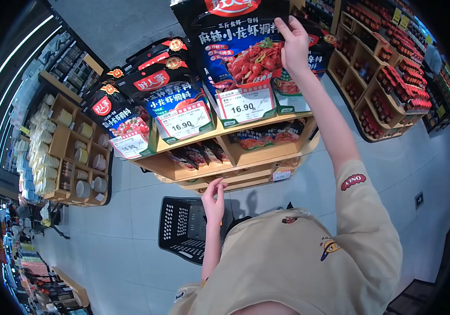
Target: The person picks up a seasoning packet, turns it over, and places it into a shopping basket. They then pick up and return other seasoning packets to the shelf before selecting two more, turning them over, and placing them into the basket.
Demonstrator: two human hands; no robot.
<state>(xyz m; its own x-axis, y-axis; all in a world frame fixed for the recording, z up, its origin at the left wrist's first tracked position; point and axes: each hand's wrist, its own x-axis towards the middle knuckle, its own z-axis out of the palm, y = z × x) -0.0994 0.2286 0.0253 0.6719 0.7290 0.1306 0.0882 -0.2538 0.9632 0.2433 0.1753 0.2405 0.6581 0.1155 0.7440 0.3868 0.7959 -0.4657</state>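
Note:
My right hand (295, 44) pinches the right edge of a large dark blue seasoning packet (241, 47) with a picture of red crayfish. That packet stands upright above the front of the wooden shelf (178, 169), behind a 16.90 price card (246, 107). Lower down, my left hand (214, 199) hangs in front of the shelf, above the black basket, with its fingers partly spread and nothing in them. To the left of the large packet stand more dark packets (170, 94) with their own price cards.
A black perforated basket (175, 226) is on the tiled floor below my left hand. Wooden racks of bowls and jars (80, 152) stand at the left. Shelves of red-lidded jars (388, 84) stand at the right. More packets lie in the lower shelf compartments.

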